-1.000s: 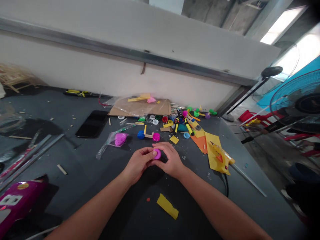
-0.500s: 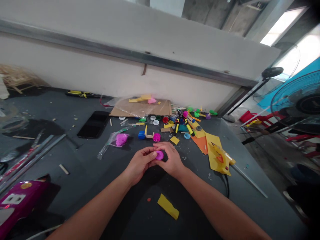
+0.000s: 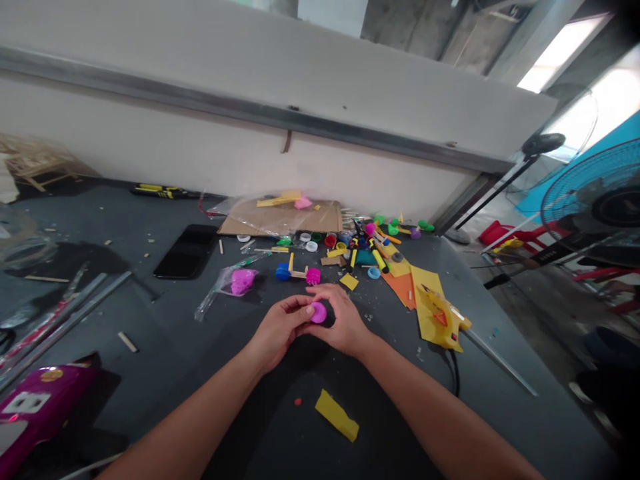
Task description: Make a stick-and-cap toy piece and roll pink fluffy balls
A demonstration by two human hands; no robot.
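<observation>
A small round piece of purple modelling clay (image 3: 319,312) sits between my two hands at the middle of the table. My left hand (image 3: 280,328) pinches its left side, thumb on top. My right hand (image 3: 345,319) curls round its far and right side, its fingertips meeting those of the left. Just beyond stands a small wooden-stick assembly (image 3: 299,273) with a blue cap (image 3: 283,271) at one end and a pink cap (image 3: 313,275) at the other. More purple clay in a clear plastic bag (image 3: 242,281) lies to the left.
A phone (image 3: 186,251) and a purple glue gun (image 3: 45,393) lie left. A yellow glue gun (image 3: 445,320) rests on yellow sheets at right. Pliers (image 3: 364,247) lie among bottle caps at the back. A yellow strip (image 3: 337,415) is near me. A fan (image 3: 600,200) stands right.
The right thumb has shifted slightly at the near side of the clay. Both hands stay in place around it, and the things on the table lie as before.
</observation>
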